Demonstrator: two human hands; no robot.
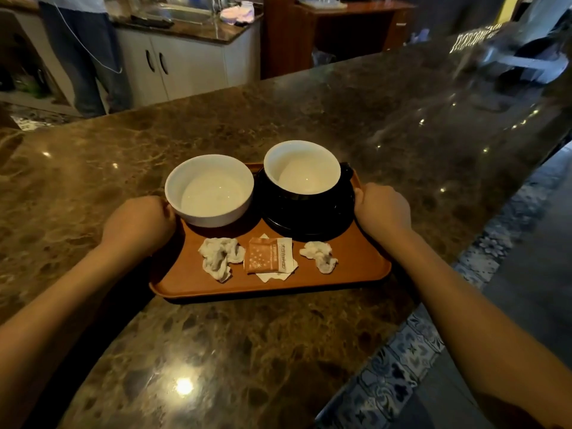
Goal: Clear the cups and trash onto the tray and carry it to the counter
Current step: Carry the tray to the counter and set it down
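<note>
An orange-brown tray (359, 258) rests on the brown marble counter (216, 351). On it stand a white cup (210, 190) at the back left and a black cup with a white inside (301, 173) on a black saucer (309, 224) at the back right. Along the front lie a crumpled tissue (219, 255), an orange-and-white wrapper (268, 254) and a smaller crumpled tissue (320, 255). My left hand (139, 224) grips the tray's left edge. My right hand (382, 209) grips its right edge.
Beyond the counter a person (89, 54) in jeans stands by white cabinets (173, 63) with a sink above. A wooden cabinet (337, 29) stands behind. The counter's edge runs diagonally on the right, with patterned floor tiles (411, 342) below.
</note>
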